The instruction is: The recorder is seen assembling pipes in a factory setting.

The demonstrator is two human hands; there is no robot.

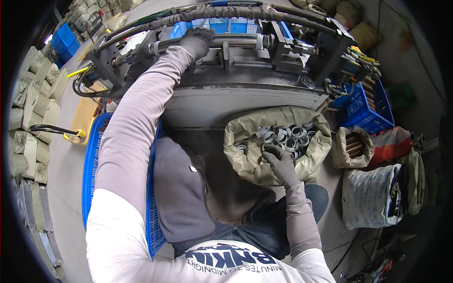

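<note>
My left hand [197, 42], in a grey glove, reaches out to the machine [203, 78] and closes over a shiny metal tube [233, 41] lying across it. Its fingertips are partly hidden behind the back of the hand. A pale ring sits around the tube near each end. On the right, my gloved right hand [281, 166] is at the near rim of an open woven sack [236, 162]. Loose metal rings [288, 137] fill the sack. The right thumb and fingers are pinched together at the rings' edge, seemingly on one ring.
A blue plastic basket [89, 174] stands beside my left leg. Right of the sack are a small bag of tubes [340, 150], a blue crate [362, 115] and a white woven bag [368, 195]. Wrapped bundles [35, 118] are stacked at far left. A wrapped bar [226, 13] spans the machine.
</note>
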